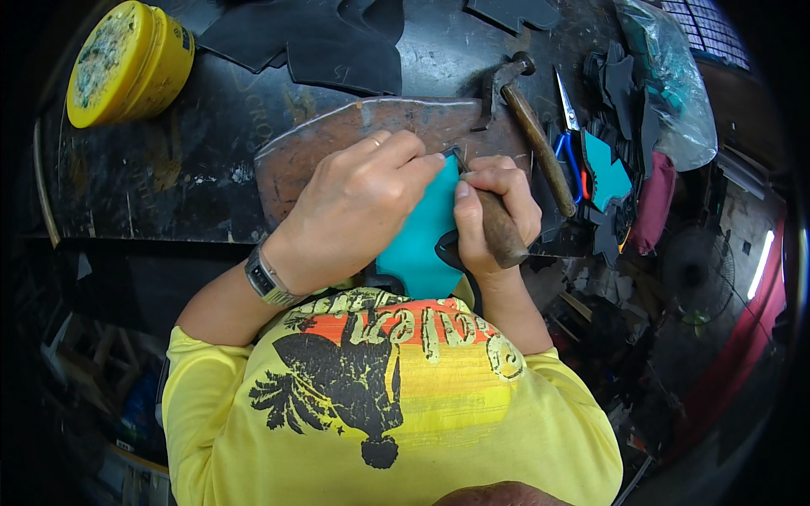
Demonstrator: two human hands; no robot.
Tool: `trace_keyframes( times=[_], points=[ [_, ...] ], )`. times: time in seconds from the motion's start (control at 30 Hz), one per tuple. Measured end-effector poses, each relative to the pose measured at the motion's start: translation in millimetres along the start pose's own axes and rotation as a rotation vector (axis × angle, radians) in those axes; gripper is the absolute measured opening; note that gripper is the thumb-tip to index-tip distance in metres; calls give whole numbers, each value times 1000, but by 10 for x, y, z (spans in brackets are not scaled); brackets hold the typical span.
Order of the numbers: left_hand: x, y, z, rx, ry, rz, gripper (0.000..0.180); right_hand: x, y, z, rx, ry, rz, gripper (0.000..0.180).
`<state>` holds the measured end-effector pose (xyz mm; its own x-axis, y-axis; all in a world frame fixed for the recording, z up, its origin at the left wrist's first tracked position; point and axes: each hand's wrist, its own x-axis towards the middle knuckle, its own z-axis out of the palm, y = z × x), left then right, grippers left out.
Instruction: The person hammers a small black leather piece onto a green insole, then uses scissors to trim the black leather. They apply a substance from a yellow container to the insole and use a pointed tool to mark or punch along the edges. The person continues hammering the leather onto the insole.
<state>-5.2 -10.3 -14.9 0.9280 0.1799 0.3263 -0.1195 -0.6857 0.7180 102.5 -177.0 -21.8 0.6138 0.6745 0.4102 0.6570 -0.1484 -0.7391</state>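
A turquoise sheet piece (418, 244) with a dark edge lies over the near edge of the brown board, reaching down to my yellow shirt. My left hand (363, 198) bears on its upper end, fingers bent and pressing the edge. My right hand (498, 211) is closed around a wooden-handled tool (502, 232), its butt pointing toward me. The tool's thin dark tip meets the sheet's upper right edge beside my left fingertips; its exact shape is too small to tell. Under both hands is the worn brown board (291, 164).
A hammer (540, 143) lies right of the board, beside blue-handled scissors (569, 135). Farther right are turquoise and dark cut pieces (606, 173) and a clear plastic bag (675, 93). Dark sheets (337, 51) lie at the back; a yellow tub (139, 67) stands far left.
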Motion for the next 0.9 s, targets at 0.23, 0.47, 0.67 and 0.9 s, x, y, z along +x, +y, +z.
trace_keyframes(
  times=[0.23, 0.47, 0.67, 0.9],
  points=[
    [-29, 1, -3, 3, 0, 1, 33, 1, 58, -38, 345, 66, 208, 12],
    [-26, 2, 11, -12, 9, -13, 34, -7, 23, -42, 197, -9, 122, 12],
    [-29, -20, 10, -13, 5, 6, 30, 24, 34, -40, 345, 36, 165, 11],
    [-33, -43, 25, -6, 19, 33, 22, 17, 29, -44, 261, -22, 128, 11]
  ],
)
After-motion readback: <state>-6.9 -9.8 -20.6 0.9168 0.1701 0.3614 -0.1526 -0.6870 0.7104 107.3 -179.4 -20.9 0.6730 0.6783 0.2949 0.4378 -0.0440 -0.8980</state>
